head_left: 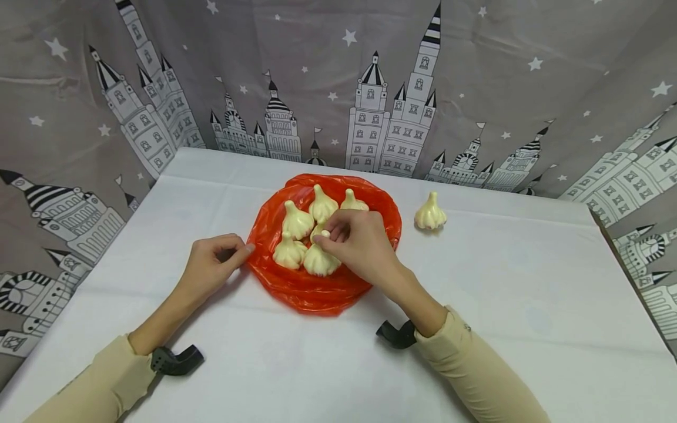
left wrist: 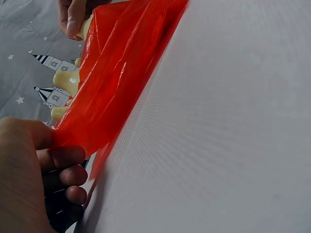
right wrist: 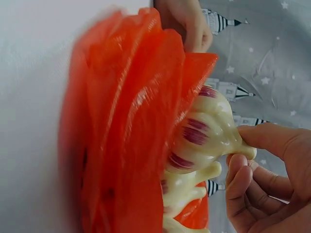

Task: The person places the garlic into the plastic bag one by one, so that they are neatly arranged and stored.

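Observation:
A red plastic bag (head_left: pixel 312 301) lies spread on the white table with its rim rolled down. Several cream garlic bulbs (head_left: pixel 298 222) stand inside it, stems up. My left hand (head_left: pixel 214 262) pinches the bag's left edge between thumb and forefinger; the left wrist view shows the thin red film (left wrist: pixel 104 97) stretched from those fingers. At the front of the group, my right hand (head_left: pixel 365 242) pinches one garlic bulb (head_left: pixel 320 262) by its stem. Purple streaks mark this bulb's side in the right wrist view, where the bag partly covers its base.
A single garlic bulb (head_left: pixel 431 212) stands on the table (head_left: pixel 529 282) to the right of the bag. Behind the table hangs a grey curtain (head_left: pixel 317 47) printed with castles and stars. Black devices (head_left: pixel 177 360) are strapped at both wrists.

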`<state>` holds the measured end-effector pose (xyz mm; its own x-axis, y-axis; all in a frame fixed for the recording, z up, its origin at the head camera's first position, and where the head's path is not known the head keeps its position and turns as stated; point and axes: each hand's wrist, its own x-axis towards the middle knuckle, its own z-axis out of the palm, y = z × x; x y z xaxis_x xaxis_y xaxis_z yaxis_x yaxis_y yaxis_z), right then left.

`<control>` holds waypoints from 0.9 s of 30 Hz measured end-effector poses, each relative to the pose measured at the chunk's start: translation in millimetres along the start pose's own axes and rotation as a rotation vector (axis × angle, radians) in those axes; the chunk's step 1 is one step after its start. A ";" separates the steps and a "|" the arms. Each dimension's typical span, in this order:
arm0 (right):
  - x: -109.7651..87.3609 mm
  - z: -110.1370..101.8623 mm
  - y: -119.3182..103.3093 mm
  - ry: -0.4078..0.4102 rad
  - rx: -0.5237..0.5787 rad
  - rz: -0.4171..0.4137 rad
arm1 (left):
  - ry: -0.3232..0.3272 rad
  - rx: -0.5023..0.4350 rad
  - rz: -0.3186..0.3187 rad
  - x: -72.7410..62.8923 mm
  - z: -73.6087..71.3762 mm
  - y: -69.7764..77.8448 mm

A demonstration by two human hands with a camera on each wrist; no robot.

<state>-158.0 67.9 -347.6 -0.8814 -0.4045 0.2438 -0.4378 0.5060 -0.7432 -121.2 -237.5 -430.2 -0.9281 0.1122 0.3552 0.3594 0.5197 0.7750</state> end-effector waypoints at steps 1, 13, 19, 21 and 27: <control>-0.2 1.7 -0.4 -0.008 -0.002 -0.003 | 0.000 -0.003 0.001 0.0 0.1 -0.1; -2.6 22.5 -2.0 -0.121 -0.010 -0.015 | 0.000 -0.019 0.005 1.1 -0.5 -0.1; -3.9 27.7 -3.2 -0.129 -0.027 -0.033 | -0.007 -0.030 0.001 0.0 -0.2 0.5; -4.0 27.4 -3.0 -0.125 -0.024 -0.028 | -0.008 -0.027 0.001 -0.1 -0.2 0.6; -2.2 22.2 -1.3 -0.113 -0.003 -0.028 | -0.007 -0.019 0.004 -0.1 -0.2 -0.7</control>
<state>-151.5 51.2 -361.0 -0.8432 -0.5018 0.1930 -0.4630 0.4952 -0.7351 -121.3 -238.0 -430.6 -0.9274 0.1204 0.3542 0.3646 0.5028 0.7837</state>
